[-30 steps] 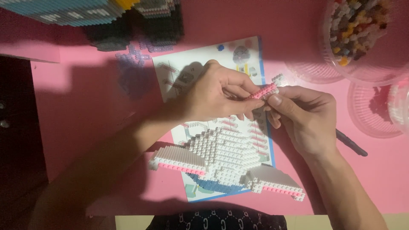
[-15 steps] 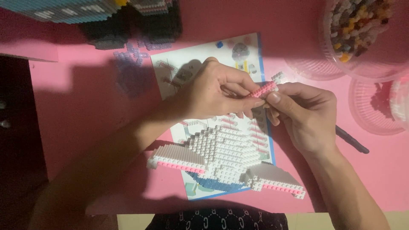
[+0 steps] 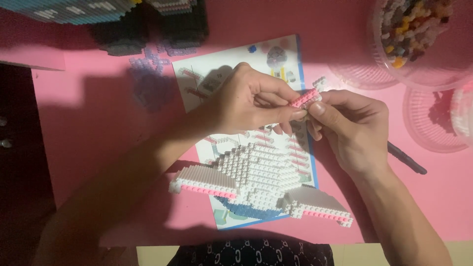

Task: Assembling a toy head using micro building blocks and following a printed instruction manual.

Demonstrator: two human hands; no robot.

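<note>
A small pink and white brick piece [image 3: 306,97] sits pinched between the two hands above the desk [image 3: 88,123], over the upper right part of an instruction sheet [image 3: 207,74]. The left hand [image 3: 251,101] closes its fingertips on the near end of the piece, thumb and forefinger pressed together. The right hand [image 3: 352,128] grips the far end, its thumb laid against the piece and its fingers curled under it. The two hands touch at the fingertips.

Just below them, on the sheet, lies a large white brick model [image 3: 256,180] with sloped wings to either side and pink strips along the wing edges; a blue layer shows beneath its lower middle. The sheet is partly hidden by the model and the hands.

A black pen [image 3: 406,158] lies on the desk just beside the right wrist. Behind it stand clear round tubs [image 3: 428,123], and a larger tub of mixed coloured bricks [image 3: 414,24] fills the top right corner. At the top left stand dark and blue-grey brick buildings [image 3: 148,24], with a few loose pale purple bricks [image 3: 148,59] in front of them.
</note>
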